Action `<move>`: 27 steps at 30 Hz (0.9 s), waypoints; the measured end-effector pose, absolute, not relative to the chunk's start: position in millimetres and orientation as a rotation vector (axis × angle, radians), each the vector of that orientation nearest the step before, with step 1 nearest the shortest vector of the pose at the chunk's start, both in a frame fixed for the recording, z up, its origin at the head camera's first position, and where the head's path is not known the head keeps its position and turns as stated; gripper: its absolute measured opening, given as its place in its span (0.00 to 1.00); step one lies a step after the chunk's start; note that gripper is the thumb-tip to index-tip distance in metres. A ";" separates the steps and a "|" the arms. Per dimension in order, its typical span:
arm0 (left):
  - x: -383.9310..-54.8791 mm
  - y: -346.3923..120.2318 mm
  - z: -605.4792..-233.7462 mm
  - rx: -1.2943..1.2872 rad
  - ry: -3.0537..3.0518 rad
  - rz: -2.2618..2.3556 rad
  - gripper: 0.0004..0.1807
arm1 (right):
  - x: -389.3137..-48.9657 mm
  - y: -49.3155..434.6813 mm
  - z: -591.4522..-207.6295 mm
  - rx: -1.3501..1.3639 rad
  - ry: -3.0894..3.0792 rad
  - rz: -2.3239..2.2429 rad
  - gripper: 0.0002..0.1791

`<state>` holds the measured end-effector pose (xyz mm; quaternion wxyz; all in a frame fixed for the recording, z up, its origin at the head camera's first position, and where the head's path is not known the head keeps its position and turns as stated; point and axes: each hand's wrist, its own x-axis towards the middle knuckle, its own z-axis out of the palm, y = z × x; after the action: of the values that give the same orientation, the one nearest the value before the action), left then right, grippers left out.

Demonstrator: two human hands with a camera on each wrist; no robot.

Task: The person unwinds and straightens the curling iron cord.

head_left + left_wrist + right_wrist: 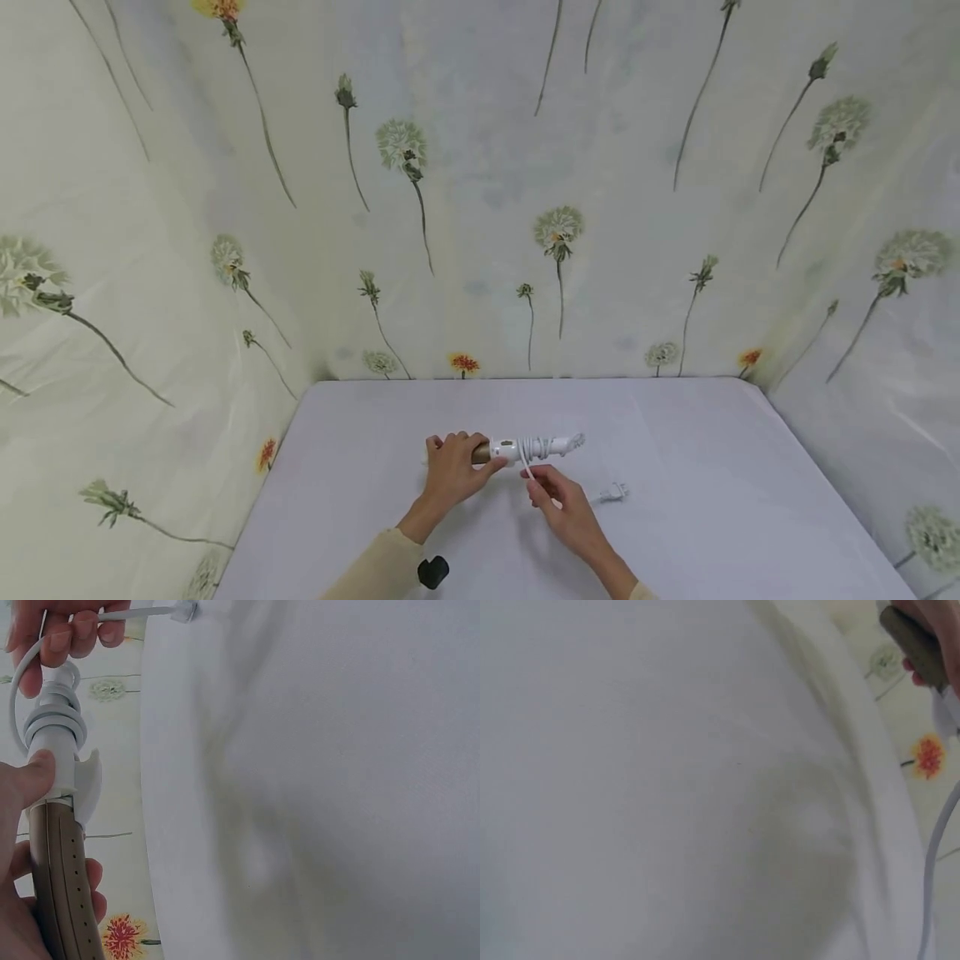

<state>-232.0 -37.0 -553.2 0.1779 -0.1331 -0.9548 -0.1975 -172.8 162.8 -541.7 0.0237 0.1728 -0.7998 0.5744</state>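
My left hand (452, 467) grips a hair curling iron (506, 450) around its brown barrel, with the thumb on the white handle. In the left wrist view the barrel (66, 877) shows a row of small holes, and a white lever (90, 787) sticks out beside the handle. Several turns of white cord (534, 450) wrap the handle. A loop of that cord (15, 697) runs to my right hand (564, 512), which pinches it just below the handle. Past the right hand hangs the cord's plug (615, 492). The right wrist view catches the cord (928, 885) at its right edge.
A table with a pale cover (697, 467) lies under both hands. Behind it and at both sides stand flower-printed sheets (480, 183). A black device (433, 572) sits at the left wrist.
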 end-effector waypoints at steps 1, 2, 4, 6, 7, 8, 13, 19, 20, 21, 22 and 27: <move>-231.2 -37.0 -553.3 -0.373 -2.703 -0.538 0.26 | -173.4 163.8 -539.6 0.572 -2.469 1.763 0.11; -230.6 -36.8 -553.5 -0.371 -2.703 -0.519 0.27 | -174.1 165.0 -537.1 0.610 -2.465 1.741 0.11; -229.8 -36.6 -553.6 -0.367 -2.710 -0.487 0.28 | -175.9 167.4 -531.6 0.675 -2.461 1.693 0.11; -229.4 -36.6 -553.8 -0.362 -2.714 -0.466 0.28 | -178.6 169.2 -526.9 0.702 -2.472 1.646 0.10; -229.2 -36.7 -553.8 -0.362 -2.716 -0.462 0.28 | -180.2 170.1 -525.3 0.703 -2.479 1.619 0.10; -228.9 -36.8 -553.9 -0.362 -2.716 -0.458 0.28 | -182.2 171.0 -524.5 0.704 -2.488 1.593 0.10; -226.4 -38.7 -554.2 -0.376 -2.713 -0.439 0.28 | -200.2 180.3 -536.6 0.690 -2.550 1.469 0.09; -224.9 -41.2 -554.9 -0.399 -2.717 -0.449 0.27 | -217.5 192.8 -541.0 0.785 -2.517 1.414 0.07; -224.9 -41.6 -555.2 -0.401 -2.714 -0.450 0.27 | -219.6 193.8 -540.6 0.806 -2.506 1.414 0.07; -224.7 -41.9 -555.1 -0.403 -2.710 -0.451 0.27 | -221.0 194.4 -539.6 0.831 -2.495 1.410 0.07; -224.6 -42.2 -555.1 -0.406 -2.707 -0.450 0.27 | -222.4 194.8 -539.0 0.846 -2.495 1.399 0.07; -222.4 -43.3 -553.4 -0.422 -2.720 -0.463 0.26 | -227.3 194.9 -535.6 0.896 -2.503 1.295 0.05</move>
<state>-222.4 -43.3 -553.4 0.1741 -0.1487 -0.9596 -0.1634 -227.3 194.9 -535.6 0.0919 0.3018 -0.8428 0.4361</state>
